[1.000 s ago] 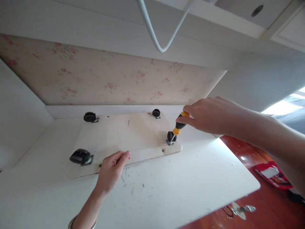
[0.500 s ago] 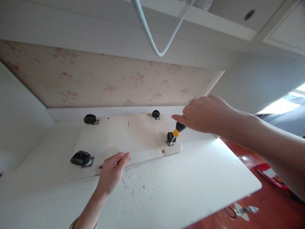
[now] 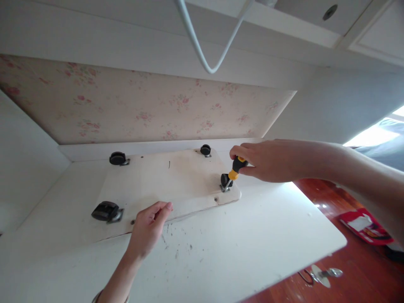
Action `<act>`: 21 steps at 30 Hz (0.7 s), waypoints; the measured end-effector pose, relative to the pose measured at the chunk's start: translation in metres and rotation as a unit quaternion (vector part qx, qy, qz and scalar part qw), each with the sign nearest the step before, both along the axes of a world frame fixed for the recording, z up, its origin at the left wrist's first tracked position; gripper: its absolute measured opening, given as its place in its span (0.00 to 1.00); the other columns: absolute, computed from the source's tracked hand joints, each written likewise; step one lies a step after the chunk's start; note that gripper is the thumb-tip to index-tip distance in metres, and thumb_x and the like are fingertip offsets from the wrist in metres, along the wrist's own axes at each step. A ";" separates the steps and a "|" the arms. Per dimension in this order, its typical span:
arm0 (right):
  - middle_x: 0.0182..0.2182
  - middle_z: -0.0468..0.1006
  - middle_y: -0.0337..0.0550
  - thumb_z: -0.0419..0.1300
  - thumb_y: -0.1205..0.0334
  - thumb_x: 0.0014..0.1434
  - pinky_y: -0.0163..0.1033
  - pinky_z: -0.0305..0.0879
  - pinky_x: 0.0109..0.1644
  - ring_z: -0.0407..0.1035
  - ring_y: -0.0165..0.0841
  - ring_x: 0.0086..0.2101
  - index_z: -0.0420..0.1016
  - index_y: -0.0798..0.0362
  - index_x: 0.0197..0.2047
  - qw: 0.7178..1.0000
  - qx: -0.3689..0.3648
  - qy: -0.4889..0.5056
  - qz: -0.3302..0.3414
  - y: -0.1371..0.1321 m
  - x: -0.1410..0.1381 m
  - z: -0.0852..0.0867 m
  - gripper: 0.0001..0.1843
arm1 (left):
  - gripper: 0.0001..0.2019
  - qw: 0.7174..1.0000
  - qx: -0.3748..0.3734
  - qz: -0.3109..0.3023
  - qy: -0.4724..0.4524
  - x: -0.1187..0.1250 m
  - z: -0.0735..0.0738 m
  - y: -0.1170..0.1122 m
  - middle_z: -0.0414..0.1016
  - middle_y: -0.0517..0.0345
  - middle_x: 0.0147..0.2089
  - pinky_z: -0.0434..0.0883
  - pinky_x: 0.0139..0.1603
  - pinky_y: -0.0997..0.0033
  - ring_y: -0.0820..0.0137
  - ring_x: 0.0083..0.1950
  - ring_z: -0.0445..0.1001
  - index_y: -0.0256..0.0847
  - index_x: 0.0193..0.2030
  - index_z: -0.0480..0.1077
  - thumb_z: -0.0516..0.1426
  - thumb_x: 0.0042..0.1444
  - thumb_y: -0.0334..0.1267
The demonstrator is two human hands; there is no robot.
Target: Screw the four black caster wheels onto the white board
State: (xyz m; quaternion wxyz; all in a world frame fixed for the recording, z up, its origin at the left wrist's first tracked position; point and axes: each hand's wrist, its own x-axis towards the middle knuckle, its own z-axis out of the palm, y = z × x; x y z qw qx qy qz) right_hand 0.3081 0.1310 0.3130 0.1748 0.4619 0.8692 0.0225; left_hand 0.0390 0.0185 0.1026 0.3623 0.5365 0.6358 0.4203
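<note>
My right hand (image 3: pixel 252 160) grips the handle of a black and yellow screwdriver (image 3: pixel 235 170). The screwdriver slants down, its tip at the metal plate of the near-right caster (image 3: pixel 226 181). That caster sits on a white board (image 3: pixel 164 181) lying on the desk. Other black casters stand at its corners: far right (image 3: pixel 205 150), far left (image 3: pixel 118 158) and near left (image 3: pixel 106 211). At the board's front edge rests my left hand (image 3: pixel 151 223), fingers curled and thumb pressed against them. Whatever it may hold is hidden.
The white desk (image 3: pixel 227 248) extends in front and to the right. Overhead, a white cable (image 3: pixel 202 54) hangs in a loop below the shelf. A red case (image 3: pixel 362 225) lies on the reddish floor. Flowered wallpaper (image 3: pixel 179 105) covers the back wall.
My right hand has turned about the screwdriver handle and sits lower, with the wrist rotated and more of the handle showing. My left hand stays at the board's edge.
</note>
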 end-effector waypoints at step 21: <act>0.38 0.81 0.48 0.48 0.45 0.65 0.43 0.57 0.31 0.74 0.42 0.33 0.67 0.45 0.57 0.999 0.031 -0.018 0.021 -0.001 0.001 -0.003 0.22 | 0.22 1.000 -0.006 -0.005 0.001 0.001 -0.001 -0.001 0.52 0.67 0.20 0.53 0.23 0.75 0.74 0.23 0.52 0.41 0.27 0.70 0.54 0.60 0.58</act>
